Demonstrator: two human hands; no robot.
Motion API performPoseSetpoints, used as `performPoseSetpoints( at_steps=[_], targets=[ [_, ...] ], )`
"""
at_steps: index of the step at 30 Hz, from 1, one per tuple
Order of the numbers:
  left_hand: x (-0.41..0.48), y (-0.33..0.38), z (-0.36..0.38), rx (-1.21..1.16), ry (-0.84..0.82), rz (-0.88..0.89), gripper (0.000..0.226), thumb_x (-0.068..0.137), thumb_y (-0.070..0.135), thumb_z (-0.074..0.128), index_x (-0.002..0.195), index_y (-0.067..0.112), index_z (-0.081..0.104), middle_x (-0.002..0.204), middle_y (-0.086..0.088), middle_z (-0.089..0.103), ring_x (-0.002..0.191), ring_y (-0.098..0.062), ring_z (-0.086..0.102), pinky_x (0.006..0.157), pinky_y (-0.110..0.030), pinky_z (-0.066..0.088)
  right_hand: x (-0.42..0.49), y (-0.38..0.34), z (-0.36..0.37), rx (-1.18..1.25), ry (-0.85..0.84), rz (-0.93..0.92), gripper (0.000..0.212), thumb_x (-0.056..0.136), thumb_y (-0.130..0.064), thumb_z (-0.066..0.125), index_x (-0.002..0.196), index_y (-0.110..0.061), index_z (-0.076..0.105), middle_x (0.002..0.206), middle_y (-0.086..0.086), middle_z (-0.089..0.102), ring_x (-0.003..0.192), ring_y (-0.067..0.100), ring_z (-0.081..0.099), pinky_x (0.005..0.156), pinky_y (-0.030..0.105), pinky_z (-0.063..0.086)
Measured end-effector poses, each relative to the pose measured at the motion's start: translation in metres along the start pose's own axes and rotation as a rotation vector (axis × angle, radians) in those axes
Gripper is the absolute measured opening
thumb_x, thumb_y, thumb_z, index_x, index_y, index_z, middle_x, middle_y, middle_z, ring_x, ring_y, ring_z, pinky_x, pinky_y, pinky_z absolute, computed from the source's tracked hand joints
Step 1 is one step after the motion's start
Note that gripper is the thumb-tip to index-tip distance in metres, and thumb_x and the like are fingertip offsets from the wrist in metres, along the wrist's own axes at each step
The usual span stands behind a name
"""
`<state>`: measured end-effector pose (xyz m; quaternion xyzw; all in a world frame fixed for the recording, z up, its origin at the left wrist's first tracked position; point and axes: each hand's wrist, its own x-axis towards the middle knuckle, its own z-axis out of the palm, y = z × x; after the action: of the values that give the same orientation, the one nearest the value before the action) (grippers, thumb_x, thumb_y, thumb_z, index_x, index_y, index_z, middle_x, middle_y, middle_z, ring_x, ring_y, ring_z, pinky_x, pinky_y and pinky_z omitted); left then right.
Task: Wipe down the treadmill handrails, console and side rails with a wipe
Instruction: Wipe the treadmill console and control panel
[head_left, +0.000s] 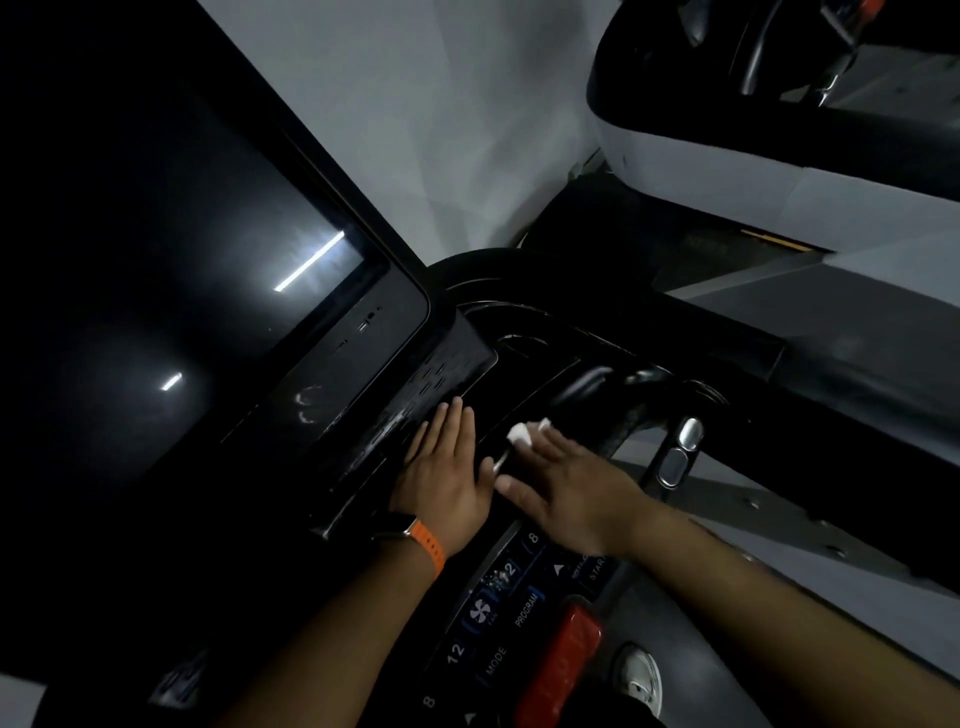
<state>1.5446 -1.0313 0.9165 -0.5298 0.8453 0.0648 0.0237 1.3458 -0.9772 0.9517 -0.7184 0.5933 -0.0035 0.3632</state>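
Note:
The black treadmill console (405, 395) fills the middle, with a large dark screen (171, 291) at the left. My left hand (447, 467) lies flat on the vented console panel, fingers together, holding nothing. My right hand (561, 483) presses a white wipe (522, 434) against the console tray just right of the left hand; the wipe shows at the fingertips. A black handrail with silver pulse sensors (680, 452) runs to the right of my right hand. The button panel (509, 608) lies below both wrists.
A red safety stop key (563, 660) sits below the buttons. A white shoe (641, 675) stands on the dark deck at the bottom right. Another machine (727, 156) stands at the top right. A grey wall (441, 130) is behind the console.

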Motion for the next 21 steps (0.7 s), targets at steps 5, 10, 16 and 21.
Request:
performPoseSetpoints(
  at_steps=[5, 10, 16, 21],
  targets=[
    [0.000, 0.000, 0.000, 0.015, -0.005, -0.008, 0.077, 0.099, 0.052, 0.008, 0.164, 0.012, 0.010, 0.172, -0.006, 0.002, 0.159, -0.016, -0.003, 0.128, -0.034, 0.000, 0.043, 0.056, -0.013, 0.093, 0.181, 0.264, 0.112, 0.080, -0.084, 0.001, 0.166, -0.012, -0.007, 0.174, 0.010, -0.012, 0.160, 0.026, -0.016, 0.130, 0.045, 0.001],
    [0.000, 0.000, 0.001, 0.027, -0.013, -0.010, 0.077, 0.099, 0.053, 0.006, 0.164, 0.012, 0.007, 0.172, -0.005, 0.000, 0.158, -0.016, -0.006, 0.129, -0.035, 0.001, 0.066, 0.085, -0.014, 0.069, 0.276, 0.421, 0.103, 0.095, -0.078, 0.011, 0.165, -0.006, -0.008, 0.173, 0.015, -0.015, 0.159, 0.029, -0.019, 0.130, 0.044, -0.001],
    [0.000, -0.001, 0.002, 0.022, -0.011, -0.005, 0.076, 0.100, 0.052, 0.008, 0.164, 0.011, 0.010, 0.172, -0.006, 0.002, 0.159, -0.017, -0.003, 0.130, -0.038, 0.006, 0.056, 0.082, 0.011, 0.129, 0.320, 0.166, 0.105, 0.090, -0.082, 0.010, 0.165, -0.012, -0.012, 0.172, 0.006, -0.019, 0.158, 0.022, -0.021, 0.130, 0.040, -0.004],
    [0.001, 0.000, 0.000, 0.027, -0.024, 0.000, 0.078, 0.098, 0.053, 0.003, 0.164, 0.012, 0.006, 0.172, -0.005, -0.002, 0.158, -0.016, -0.006, 0.129, -0.036, 0.002, 0.056, 0.140, -0.008, -0.168, 0.279, 0.382, 0.101, 0.088, -0.078, -0.007, 0.165, -0.011, -0.013, 0.173, 0.007, -0.018, 0.159, 0.020, -0.018, 0.130, 0.043, -0.003]
  ],
)
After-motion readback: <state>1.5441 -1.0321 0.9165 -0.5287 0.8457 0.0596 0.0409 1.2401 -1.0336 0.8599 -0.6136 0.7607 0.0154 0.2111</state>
